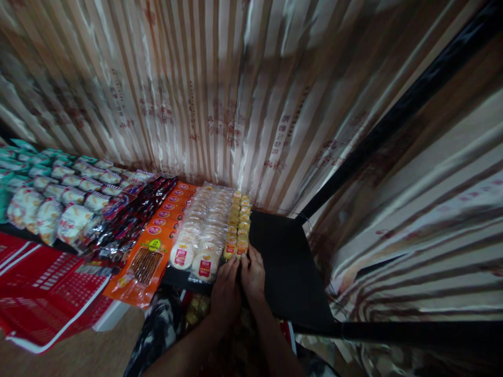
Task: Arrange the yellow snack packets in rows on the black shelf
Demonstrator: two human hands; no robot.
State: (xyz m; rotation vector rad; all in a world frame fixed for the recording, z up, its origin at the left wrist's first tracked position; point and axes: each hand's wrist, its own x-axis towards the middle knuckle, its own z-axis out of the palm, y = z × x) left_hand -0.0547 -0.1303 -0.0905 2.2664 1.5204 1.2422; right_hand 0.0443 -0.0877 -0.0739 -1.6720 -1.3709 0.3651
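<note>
Both hands meet at the front edge of a black shelf [286,262]. My left hand [226,290] and my right hand [253,275] press their curled fingers against the near end of two rows of small yellow snack packets [238,222]. The fingertips grip the front packets. Left of that row lie white round cakes in clear wrappers [200,235], then orange packets [151,251] and dark red packets [126,220].
Rows of white and green wrapped snacks [58,188] fill the shelf's left part. A red printed bag [43,293] hangs below at the left. Striped shiny curtain cloth [236,94] backs the shelf. A black frame post [393,120] stands at the right. More packets sit under my arms.
</note>
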